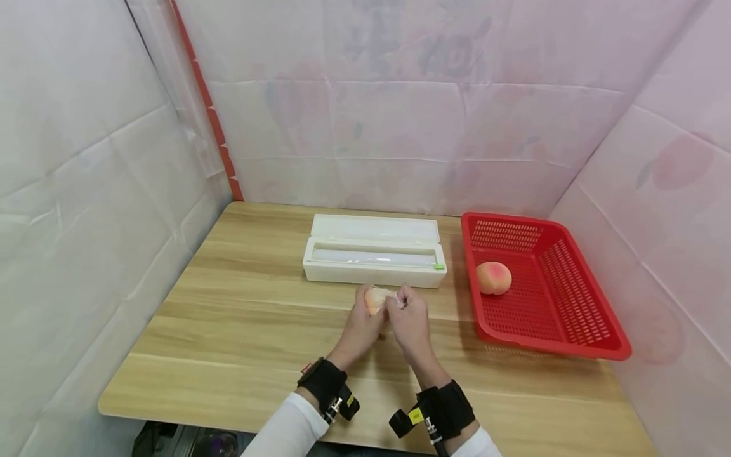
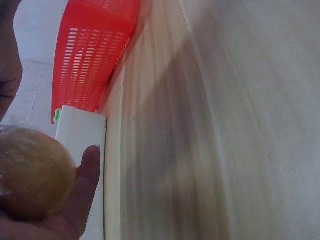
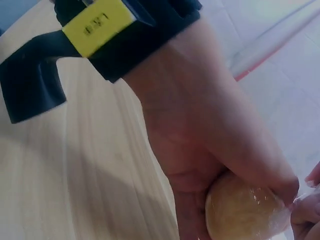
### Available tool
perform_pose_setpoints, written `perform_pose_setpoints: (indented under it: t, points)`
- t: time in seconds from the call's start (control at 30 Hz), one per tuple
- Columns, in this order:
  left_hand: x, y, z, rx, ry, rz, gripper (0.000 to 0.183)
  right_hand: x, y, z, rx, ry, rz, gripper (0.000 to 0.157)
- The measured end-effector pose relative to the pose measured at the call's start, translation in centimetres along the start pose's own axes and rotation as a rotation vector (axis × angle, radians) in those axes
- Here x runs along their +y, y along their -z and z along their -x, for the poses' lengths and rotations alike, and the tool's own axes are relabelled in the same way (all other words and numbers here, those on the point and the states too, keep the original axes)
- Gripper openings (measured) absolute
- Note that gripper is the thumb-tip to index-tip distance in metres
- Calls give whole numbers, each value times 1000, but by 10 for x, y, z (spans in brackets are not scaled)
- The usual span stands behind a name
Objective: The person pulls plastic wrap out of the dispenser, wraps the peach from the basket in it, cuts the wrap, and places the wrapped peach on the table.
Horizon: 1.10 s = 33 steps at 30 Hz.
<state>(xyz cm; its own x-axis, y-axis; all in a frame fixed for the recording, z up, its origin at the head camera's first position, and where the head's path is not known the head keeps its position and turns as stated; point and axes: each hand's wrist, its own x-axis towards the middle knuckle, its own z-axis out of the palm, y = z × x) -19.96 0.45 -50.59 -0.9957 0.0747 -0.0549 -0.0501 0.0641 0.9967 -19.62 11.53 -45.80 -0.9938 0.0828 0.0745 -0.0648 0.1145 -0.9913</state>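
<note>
Over the table, in front of the cling film box, my left hand (image 1: 360, 325) holds a peach (image 2: 34, 172) covered in clear plastic film. The film shines in creases on the fruit's surface. Its fingers curl round the peach's side, as the right wrist view shows. My right hand (image 1: 410, 324) pinches gathered film (image 3: 311, 202) beside the peach, fingertips close to the left hand. The white cling film box (image 1: 374, 274) stands just beyond both hands with its lid (image 1: 375, 226) tipped back; a film roll (image 1: 374, 257) and a green slider (image 1: 439, 266) show on it.
A red perforated basket (image 1: 548, 346) stands to the right on the wooden table (image 1: 228, 330). Another peach (image 1: 493, 278) lies inside it near the left wall. White sheeting (image 1: 394, 127) encloses the table at the back and both sides.
</note>
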Motion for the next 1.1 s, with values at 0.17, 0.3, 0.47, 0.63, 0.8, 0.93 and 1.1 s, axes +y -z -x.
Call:
perform_pose_setpoints:
  t: [0.17, 0.3, 0.47, 0.63, 0.8, 0.93, 1.1]
  points:
    - [-3, 3, 7, -66, 42, 14, 60, 1, 0, 2, -51, -26, 1, 34]
    - [4, 8, 11, -160, 75, 194, 54, -12, 6, 0, -63, -25, 19, 27]
    - [10, 19, 10, -95, 78, 117, 44, -41, 18, 1, -173, 36, 93, 13]
    - [14, 31, 10, -185, 60, 155, 47, -34, 26, -9, -281, 142, 237, 14]
    - [21, 40, 9, -428, -11, 111, 50, -39, 36, -8, -412, 261, 401, 10]
    - [23, 38, 8, -417, -36, 59, 37, -40, 40, -4, -403, 484, 575, 17]
    - [24, 27, 4, -286, -77, 79, 30, -34, 37, 3, -257, 825, 738, 18]
